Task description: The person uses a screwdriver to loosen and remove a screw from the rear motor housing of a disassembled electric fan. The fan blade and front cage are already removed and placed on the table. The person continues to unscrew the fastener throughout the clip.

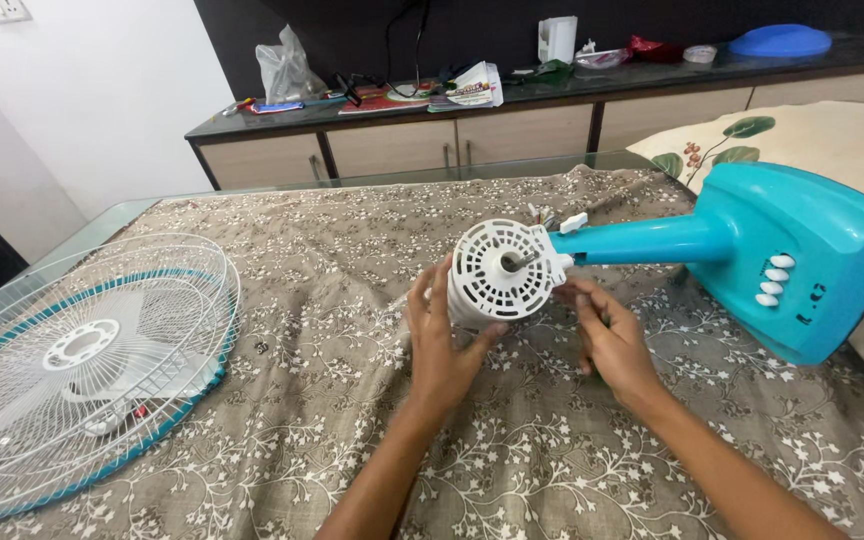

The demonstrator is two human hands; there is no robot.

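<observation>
White plastic at the centre of the frame: motor housing (500, 275) of a dismantled table fan, lying on its side with the bare shaft (520, 262) pointing toward the camera. Left hand (442, 345) cupped against the housing's lower left edge, thumb up on the rim; right hand (607, 340) at its lower right, fingers curled, possibly pinching a small part, hard to tell from here. Hands apart, one on each flank, neither wrapped fully round. Best to keep the left palm firm so the round body cannot roll on the patterned cloth (352, 420) over the table (102, 225), and to leave the shaft untouched. Lower left: wire guard with blade (82, 360), well apart. Right, farther back: teal neck and base (792, 260). Upper frame: cluttered sideboard (552, 100).
</observation>
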